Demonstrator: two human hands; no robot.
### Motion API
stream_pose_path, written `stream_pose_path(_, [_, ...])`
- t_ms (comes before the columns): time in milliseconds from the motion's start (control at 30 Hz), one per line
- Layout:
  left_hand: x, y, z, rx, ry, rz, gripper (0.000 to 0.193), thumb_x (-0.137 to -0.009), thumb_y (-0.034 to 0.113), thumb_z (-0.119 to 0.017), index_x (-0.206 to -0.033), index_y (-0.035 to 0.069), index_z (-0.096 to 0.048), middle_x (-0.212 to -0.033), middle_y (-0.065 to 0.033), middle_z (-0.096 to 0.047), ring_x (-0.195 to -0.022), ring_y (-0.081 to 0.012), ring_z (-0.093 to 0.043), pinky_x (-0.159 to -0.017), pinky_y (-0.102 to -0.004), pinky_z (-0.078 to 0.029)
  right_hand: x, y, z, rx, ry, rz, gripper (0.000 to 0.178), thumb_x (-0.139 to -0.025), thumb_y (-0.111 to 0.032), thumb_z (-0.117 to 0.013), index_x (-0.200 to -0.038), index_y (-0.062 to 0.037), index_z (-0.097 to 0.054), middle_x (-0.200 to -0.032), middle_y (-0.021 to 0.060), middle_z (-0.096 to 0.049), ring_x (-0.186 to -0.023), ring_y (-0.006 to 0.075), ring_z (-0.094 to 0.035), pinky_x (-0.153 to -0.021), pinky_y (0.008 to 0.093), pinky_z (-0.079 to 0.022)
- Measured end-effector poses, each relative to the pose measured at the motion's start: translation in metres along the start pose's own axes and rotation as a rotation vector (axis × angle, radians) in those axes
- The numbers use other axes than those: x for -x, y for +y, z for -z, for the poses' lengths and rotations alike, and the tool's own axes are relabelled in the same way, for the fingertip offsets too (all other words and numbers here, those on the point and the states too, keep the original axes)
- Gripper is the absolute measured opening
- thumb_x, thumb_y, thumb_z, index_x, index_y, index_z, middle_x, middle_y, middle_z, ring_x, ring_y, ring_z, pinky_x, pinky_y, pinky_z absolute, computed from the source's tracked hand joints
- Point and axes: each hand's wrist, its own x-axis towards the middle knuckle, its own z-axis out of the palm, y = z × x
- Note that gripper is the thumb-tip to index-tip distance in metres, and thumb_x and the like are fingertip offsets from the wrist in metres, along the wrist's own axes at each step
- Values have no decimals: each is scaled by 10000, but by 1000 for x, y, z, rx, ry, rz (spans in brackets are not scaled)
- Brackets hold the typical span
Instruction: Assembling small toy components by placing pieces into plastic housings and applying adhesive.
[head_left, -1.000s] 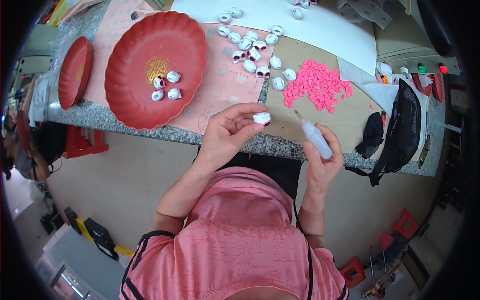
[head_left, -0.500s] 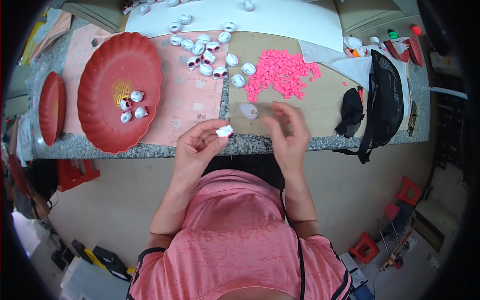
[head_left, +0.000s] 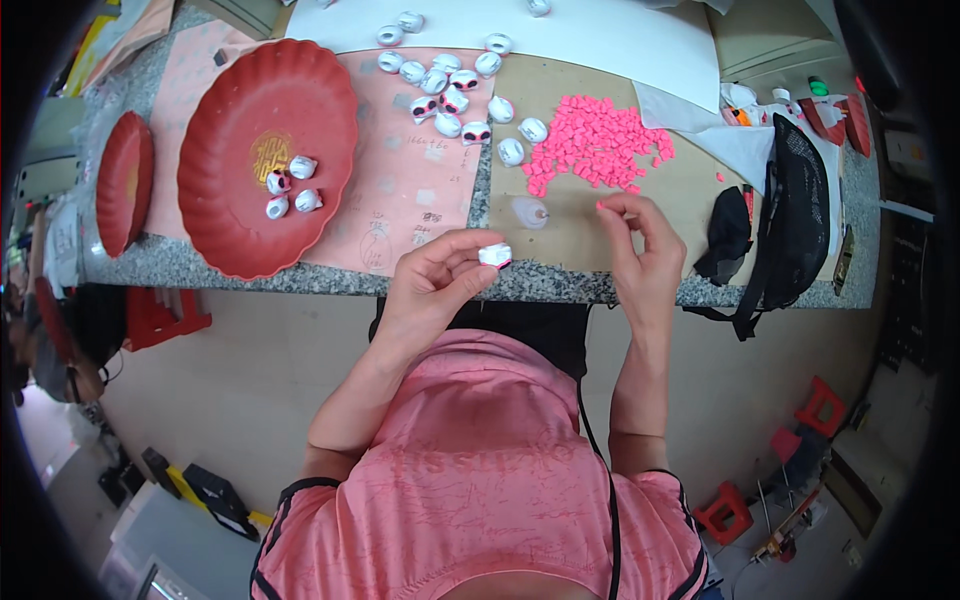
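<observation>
Left grip (head_left: pixel 437 277) pinches white piece (head_left: pixel 493 254), right grip (head_left: pixel 648 250) seemingly pink bit (head_left: pixel 600 206), bottle (head_left: pixel 529 211) between them, pink heap (head_left: pixel 598 142) beyond.

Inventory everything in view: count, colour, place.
large dish: 1, red, bench left
smaller dish: 1, red, far left
dish pieces: 4, mostly white, in large dish
loose pieces: dozen-plus, mostly white, bench middle
bits: many, pink, right of loose pieces
bottle: 1, translucent, below bits
sheets: several, white, pink, brown, on bench
mesh bag: 1, black, bench right
soft item: 1, black, beside bag
small clutter: several, mixed, upper right
stools: several, red, floor
left hand: 1, bare, bench front, holding white piece
right hand: 1, bare, below bits, pinching one
</observation>
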Motion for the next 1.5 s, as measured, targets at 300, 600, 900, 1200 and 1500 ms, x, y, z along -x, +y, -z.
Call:
stream_pose_path(300, [0, -5, -3, -25, -55, -74, 288, -850, -44, -573, -1137, -18, -551, -1017, -68, -618, -949, -100, -584, -820, -214, -473, 40, -31, -22, -249, -271, 6, 84, -843, 7, -604, -919, 34, -582, -825, 38, -618, -755, 71, -561, -684, 201, -453])
stream_pose_path(600, [1, -9, -1, -99, -80, -136, 250, -826, -58, -587, -1072, -13, -605, -999, -73, -635, -919, -114, -601, -796, -228, -487, 48, -26, -31, -407, -254, -296, 134, -840, 1, -613, -964, 32, -573, -806, 35, -617, -739, 57, -554, -635, 182, -439])
stream_pose_path(900, [4, 0, -7, -549, -25, -434, 221, -790, -72, -610, -992, 3, -661, -987, -120, -644, -901, -162, -617, -775, -261, -506, 43, -27, -34, -247, -79, 53, 84, -748, 14, -687, -804, 11, -625, -759, 67, -619, -691, 123, -549, -615, 227, -425])
stream_pose_path(1200, [9, -1, -5, -654, -4, -514, 235, -749, -80, -629, -962, 9, -673, -964, -124, -656, -874, -183, -632, -761, -269, -508, 52, -19, -47, -269, -1, 128, 113, -720, -2, -714, -795, 3, -630, -750, 74, -618, -703, 164, -547, -607, 256, -423])
stream_pose_path(1500, [18, 26, 6, -703, 67, -522, 228, -737, -64, -654, -956, -3, -660, -951, -121, -653, -898, -181, -621, -779, -268, -491, 52, -25, -52, -382, -111, 35, 161, -717, 23, -709, -848, 7, -616, -814, 61, -600, -728, 136, -536, -629, 236, -413])
